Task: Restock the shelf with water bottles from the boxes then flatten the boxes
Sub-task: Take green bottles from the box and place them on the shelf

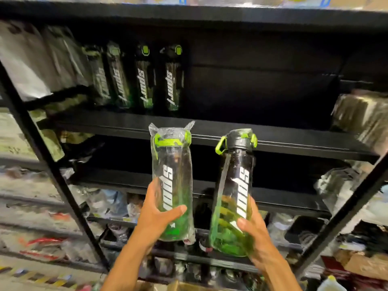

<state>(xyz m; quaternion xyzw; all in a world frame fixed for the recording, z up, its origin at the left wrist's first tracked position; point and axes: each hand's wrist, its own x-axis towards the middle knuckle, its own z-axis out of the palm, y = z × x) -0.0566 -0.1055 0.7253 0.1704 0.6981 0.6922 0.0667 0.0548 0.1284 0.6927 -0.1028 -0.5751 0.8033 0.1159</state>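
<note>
At the shelf front, two bottles are held up, caps level with the edge of the board [273,141]. Left grip [159,215] is curled round the lower half of the wrapped bottle [172,181], thumb across the front. Right grip [255,229] is curled round the base of the bare bottle [235,192], which is slightly tilted.

Step judged: setting both on the board. Each should be lifted clear of the edge, stood upright just right of the row [144,80] of four, and turned print forward. Both are held low, so the tops may sway. The film wrap is likely slippery, so a firm hold is advised.

Board is black and dim, with open space right of the row. Pale packets [31,59] are stacked at far left and a wrapped bundle [361,114] at far right. Lower shelves are crowded with bagged goods, blurred.
</note>
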